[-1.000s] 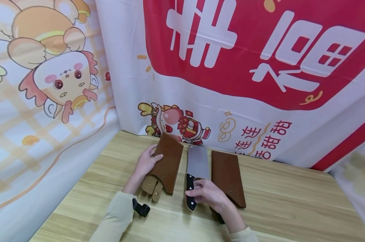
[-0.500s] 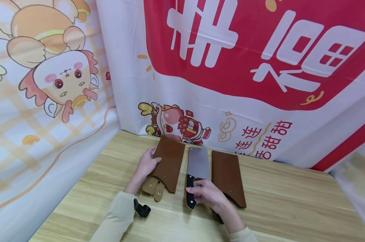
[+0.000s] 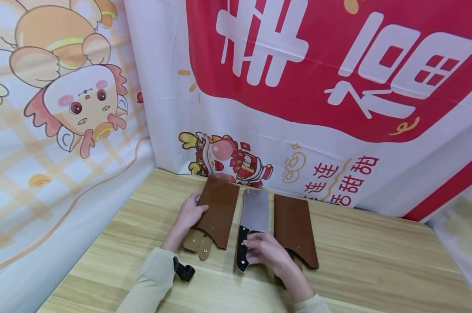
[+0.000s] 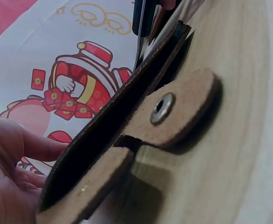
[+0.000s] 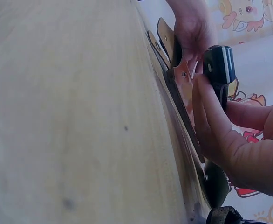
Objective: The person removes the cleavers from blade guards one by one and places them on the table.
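My left arm reached up across the pale wood-grain table (image 3: 377, 261), cream sleeve (image 3: 150, 274) back from the wrist, a small black clip-like piece (image 3: 184, 270) at the cuff. And there was my left hand (image 3: 191, 211) on the left edge of a flat brown leather sheath (image 3: 219, 208), thumb over its face, fingers at its side, pinching it! The sheath lay slanted on the table, two tan riveted straps (image 3: 205, 251) toward me; my left wrist's view caught its mouth gaping.

Over on the right, my right forearm angled in from the lower right, and my right hand (image 3: 268, 252) had the broad grey-bladed cleaver (image 3: 255, 211) by its black riveted handle, thumb and fingers closed about it, the handle up off the wood in the right wrist's view. Blade pointing away, that cleaver sat between the two sheaths, butt leaning left!

Just right of the blade lay a second brown leather sheath (image 3: 294, 221), wholly out of my grip, something dark at its near end mostly hidden behind my forearm; I couldn't tell what.
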